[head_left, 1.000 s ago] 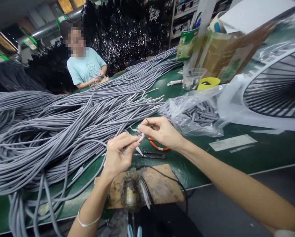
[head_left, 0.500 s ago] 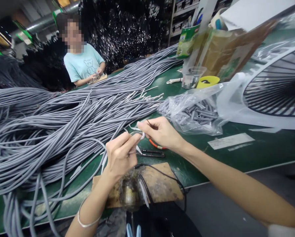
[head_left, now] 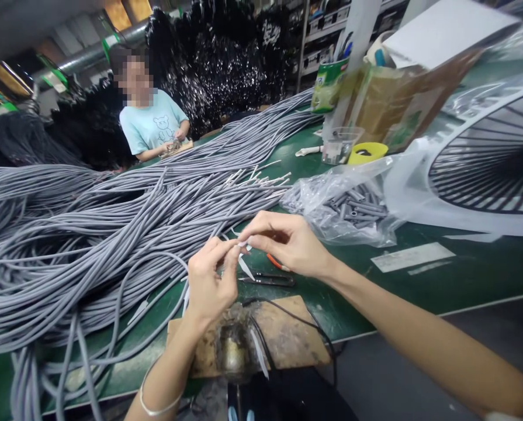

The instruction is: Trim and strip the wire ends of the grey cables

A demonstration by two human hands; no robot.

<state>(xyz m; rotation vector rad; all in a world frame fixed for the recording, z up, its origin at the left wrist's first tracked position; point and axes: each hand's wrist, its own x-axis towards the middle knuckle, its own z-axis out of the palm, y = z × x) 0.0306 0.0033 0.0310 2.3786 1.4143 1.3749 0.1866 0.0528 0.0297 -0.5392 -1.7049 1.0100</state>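
Note:
Over the green table (head_left: 322, 316), my left hand (head_left: 212, 275) and my right hand (head_left: 290, 242) meet fingertip to fingertip. Both pinch a small white piece (head_left: 243, 244), mostly covered by the fingers, so its kind is unclear. A thin dark strand (head_left: 270, 225) shows at my right fingers. Just beneath the hands lie black thread snips (head_left: 272, 280), a white strip (head_left: 246, 269) and an orange-handled tool (head_left: 277, 262), partly hidden. Grey cables (head_left: 147, 257) are heaped to the left, some passing close behind my left hand.
Nearest me, a stained wooden board (head_left: 287, 333) carries a grimy metal pot (head_left: 234, 354) and a black cord. To the right are a bag of grey tubes (head_left: 353, 204), a yellow ring (head_left: 368, 153), a clear cup (head_left: 340, 146) and a fan (head_left: 405, 193). A co-worker (head_left: 153, 126) sits across.
My right fingers have closed in toward my left fingertips, and the hands now meet at the white piece. The view has tipped slightly, shifting the scene down a little.

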